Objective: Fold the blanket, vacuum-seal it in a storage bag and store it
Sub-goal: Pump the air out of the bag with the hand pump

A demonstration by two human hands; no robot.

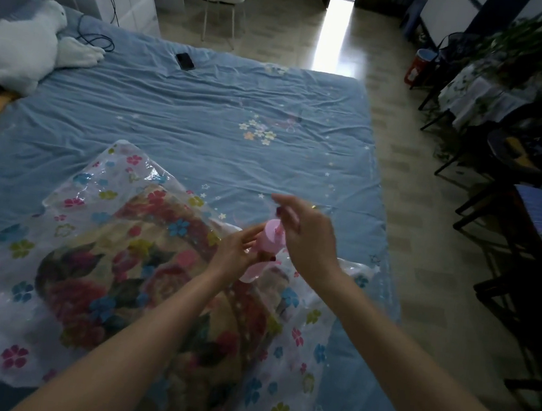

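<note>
**Inspector A:** Head view. The blanket (pixel 143 279), floral, lies folded inside the bag (pixel 24 281), a clear one printed with flowers, on the bed (pixel 172 113) near its foot. State of the hands?

**Inspector B:** The left hand (pixel 237 251) curls its fingers round a pink pump (pixel 269 241) standing above the bag's right part. The right hand (pixel 306 238) is at the pump's top; thumb and fingers appear to pinch its upper end, though blur obscures the exact contact.

**Inspector A:** Surroundings?

**Inspector B:** A white plush (pixel 23 45) lies at the bed's far left. A phone (pixel 185 61) and a cable (pixel 97 39) lie near the far edge, well apart from the bag. Chairs (pixel 510 182) and plants (pixel 527 41) stand right of the bed.
</note>
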